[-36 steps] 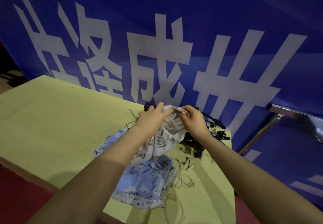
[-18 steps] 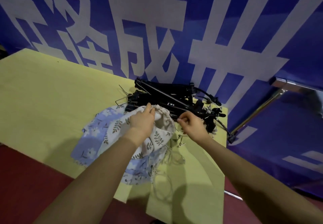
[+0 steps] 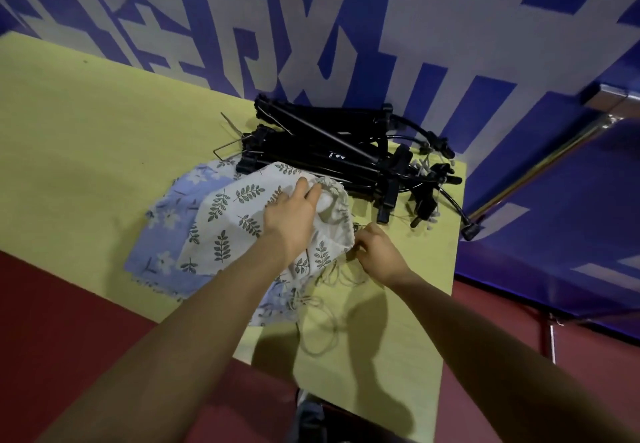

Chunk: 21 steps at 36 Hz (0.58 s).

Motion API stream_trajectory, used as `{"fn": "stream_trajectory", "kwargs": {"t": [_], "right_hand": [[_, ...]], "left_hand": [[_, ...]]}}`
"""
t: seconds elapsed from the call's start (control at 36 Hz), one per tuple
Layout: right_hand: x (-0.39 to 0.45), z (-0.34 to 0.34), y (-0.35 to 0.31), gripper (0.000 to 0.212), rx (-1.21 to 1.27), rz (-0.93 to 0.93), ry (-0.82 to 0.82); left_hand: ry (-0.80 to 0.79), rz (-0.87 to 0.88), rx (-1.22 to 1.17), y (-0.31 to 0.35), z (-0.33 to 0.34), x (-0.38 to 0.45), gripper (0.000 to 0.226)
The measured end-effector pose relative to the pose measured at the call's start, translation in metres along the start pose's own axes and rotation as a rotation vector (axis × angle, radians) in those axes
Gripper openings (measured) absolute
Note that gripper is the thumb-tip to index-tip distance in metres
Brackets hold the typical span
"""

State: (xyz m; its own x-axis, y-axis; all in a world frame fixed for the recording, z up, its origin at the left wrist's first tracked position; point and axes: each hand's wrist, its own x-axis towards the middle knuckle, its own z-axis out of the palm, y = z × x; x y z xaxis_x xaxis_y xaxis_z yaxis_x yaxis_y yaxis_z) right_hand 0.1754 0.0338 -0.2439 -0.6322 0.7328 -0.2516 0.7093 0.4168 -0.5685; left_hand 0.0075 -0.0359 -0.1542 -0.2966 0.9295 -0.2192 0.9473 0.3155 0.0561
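Observation:
A white drawstring bag (image 3: 242, 221) with a grey leaf print lies on a pale blue flowered cloth (image 3: 169, 231) on the yellow table (image 3: 86, 138). My left hand (image 3: 294, 217) lies on the bag and its fingertips hold the gathered rim at the opening. Just right of the bag, my right hand (image 3: 375, 252) has its fingers curled down at the table, where it pinches a small metal pin (image 3: 356, 227) that the fingers mostly hide. Thin cord (image 3: 322, 332) trails in loops from the bag toward the table's near edge.
A heap of black clip hangers (image 3: 346, 155) lies behind the bag against the blue banner (image 3: 346, 27), reaching the table's right edge. A metal rail (image 3: 554, 152) stands to the right. The floor (image 3: 52, 321) below is dark red.
The bag came down from mid-air onto the table. My right hand let go of its rim and dropped to the table beside it. The camera tilted down and closer.

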Motion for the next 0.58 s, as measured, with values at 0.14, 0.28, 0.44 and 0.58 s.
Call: {"fn": "stream_trajectory", "kwargs": {"t": [0.14,0.28,0.44,0.58], "right_hand": [[-0.004,-0.001,0.0,0.018,0.057,0.004,0.025],[-0.005,-0.002,0.006,0.014,0.055,0.021,0.047],[-0.01,-0.005,0.008,0.023,0.067,0.056,0.092],[-0.02,-0.025,-0.001,0.023,0.15,-0.019,0.266]], "left_hand": [[-0.028,0.021,-0.06,0.003,0.0,0.003,0.083],[-0.016,0.04,-0.088,0.007,0.001,0.005,0.083],[-0.015,0.052,-0.101,0.013,0.006,0.004,0.082],[-0.012,0.085,-0.119,0.016,0.001,0.001,0.082]]}}
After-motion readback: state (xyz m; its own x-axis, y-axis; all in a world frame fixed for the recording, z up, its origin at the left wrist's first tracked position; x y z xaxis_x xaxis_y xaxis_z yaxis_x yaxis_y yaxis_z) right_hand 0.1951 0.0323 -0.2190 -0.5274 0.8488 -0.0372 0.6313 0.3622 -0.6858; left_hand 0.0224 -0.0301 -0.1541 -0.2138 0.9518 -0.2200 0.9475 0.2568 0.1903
